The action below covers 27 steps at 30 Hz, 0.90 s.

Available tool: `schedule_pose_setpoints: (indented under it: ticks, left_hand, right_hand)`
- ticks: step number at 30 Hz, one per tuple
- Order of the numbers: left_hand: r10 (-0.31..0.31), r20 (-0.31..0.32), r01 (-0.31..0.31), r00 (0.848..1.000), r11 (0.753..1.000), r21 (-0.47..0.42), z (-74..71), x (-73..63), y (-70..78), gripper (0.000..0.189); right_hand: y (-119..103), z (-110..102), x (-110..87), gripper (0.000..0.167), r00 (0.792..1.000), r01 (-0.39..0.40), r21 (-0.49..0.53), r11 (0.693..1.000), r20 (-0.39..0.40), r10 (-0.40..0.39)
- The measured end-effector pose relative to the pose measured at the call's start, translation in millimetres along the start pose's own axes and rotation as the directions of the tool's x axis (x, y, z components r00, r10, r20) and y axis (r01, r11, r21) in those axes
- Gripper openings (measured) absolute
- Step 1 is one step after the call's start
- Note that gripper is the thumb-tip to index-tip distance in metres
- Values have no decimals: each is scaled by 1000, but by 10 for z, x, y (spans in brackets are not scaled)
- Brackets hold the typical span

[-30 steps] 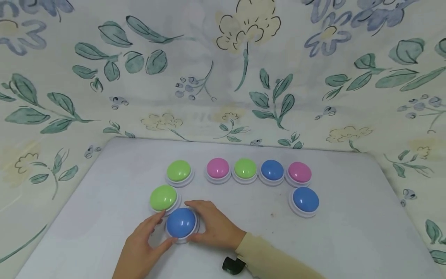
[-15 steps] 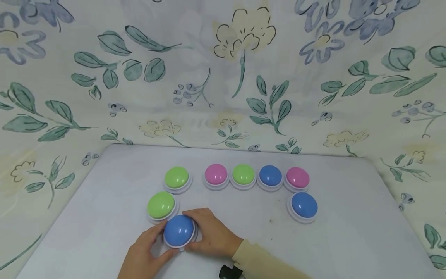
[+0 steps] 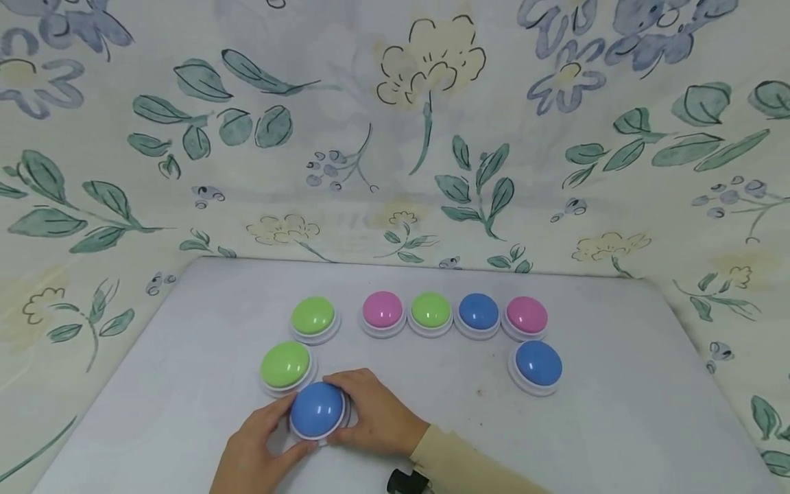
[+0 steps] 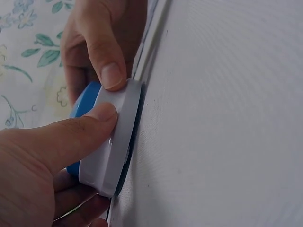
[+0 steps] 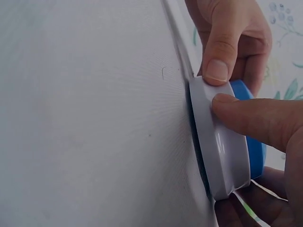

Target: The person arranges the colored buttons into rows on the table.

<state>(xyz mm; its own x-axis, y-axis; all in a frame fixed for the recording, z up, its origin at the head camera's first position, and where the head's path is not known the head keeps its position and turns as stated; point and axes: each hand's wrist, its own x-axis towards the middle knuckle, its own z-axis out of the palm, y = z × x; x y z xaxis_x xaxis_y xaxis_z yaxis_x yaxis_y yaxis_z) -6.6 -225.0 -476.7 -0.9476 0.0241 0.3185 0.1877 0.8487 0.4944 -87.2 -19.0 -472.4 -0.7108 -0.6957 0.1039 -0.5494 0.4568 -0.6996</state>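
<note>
A push button with a blue dome on a round white base is at the front left of the table, held between both hands. My left hand grips its left side, thumb on the near edge of the base. From the right, my right hand holds the same button, fingertips at the far rim and thumb at the near one. In the left wrist view the two thumbs press the white base close together. The right wrist view shows the base right down at the white tabletop.
A green button stands just behind the held one, with another green button farther back. A row of pink, green, blue and pink buttons runs to the right. Another blue button sits in front of its end.
The whole scene sits slightly lower in the head view than a second ago. Both hands keep hold of the blue button, which stays in about the same place beside the green one.
</note>
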Motion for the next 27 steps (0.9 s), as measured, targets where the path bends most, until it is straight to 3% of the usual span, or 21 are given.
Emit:
schedule_pose_setpoints:
  ticks: [8, 19, 27]
  left_hand:
    - [-11, 3, 11, 1000, 1000, -8, -16, 5, 30, 79]
    - [-57, 60, 57, 997, 998, -11, -27, 26, 99, 75]
    - [3, 22, -3, 1000, 1000, -7, 22, 18, 129, 75]
  right_hand:
    - [-4, -35, -7, 75, 1000, 24, -11, 1000, -9, -24]
    - [-3, -70, -47, 75, 1000, -25, -2, 1000, -2, 25]
    - [29, -104, -109, 75, 999, -26, 18, 1000, -24, 26]
